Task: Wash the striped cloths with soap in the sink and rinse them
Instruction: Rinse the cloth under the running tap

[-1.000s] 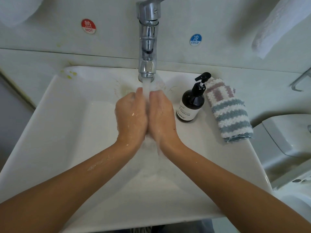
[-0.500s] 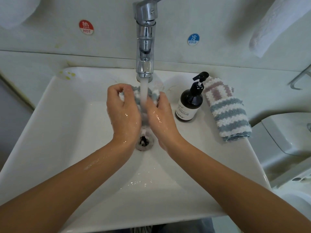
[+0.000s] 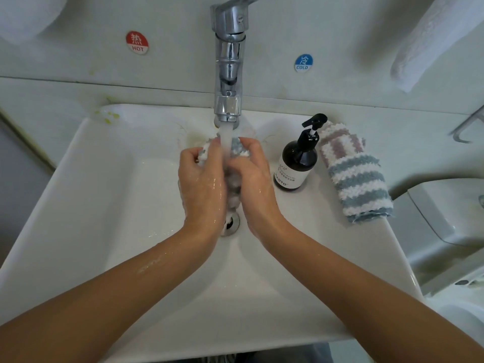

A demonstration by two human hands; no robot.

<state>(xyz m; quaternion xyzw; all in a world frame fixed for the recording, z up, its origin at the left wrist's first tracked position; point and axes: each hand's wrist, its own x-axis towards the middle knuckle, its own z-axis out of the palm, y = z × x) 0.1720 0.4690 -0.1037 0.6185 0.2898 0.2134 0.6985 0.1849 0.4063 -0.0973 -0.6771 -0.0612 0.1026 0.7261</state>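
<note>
Two round stickers sit on the wall behind the tap (image 3: 228, 64): a red one (image 3: 137, 42) at 11 o'clock reading "HOT" under a Chinese character, and a blue one (image 3: 303, 63) at 1 o'clock reading "COLD" under another. One dark pump bottle (image 3: 297, 163) stands on the sink (image 3: 104, 179) rim at 3 o'clock of the hands, its white label reading "HAOTO" (the smaller lines on it are too fine to read). There are two striped cloths. One cloth (image 3: 235, 149), wet and bunched, is held under the running water (image 3: 225, 136) over the middle of the basin, just above the drain (image 3: 231, 223); the left hand (image 3: 201, 182) curls its fingers round the cloth's left side and the right hand (image 3: 255, 179) curls round its right side, both pressed close together with the cloth squeezed between them. Both hands and forearms glisten with water. The second cloth (image 3: 353, 174), folded, striped blue, white and dull pink, lies dry-looking on the rim just beside the bottle, at its 3 o'clock. Two white towels hang on the wall, one (image 3: 26, 17) at 10 o'clock and one (image 3: 429, 40) at 2 o'clock.
</note>
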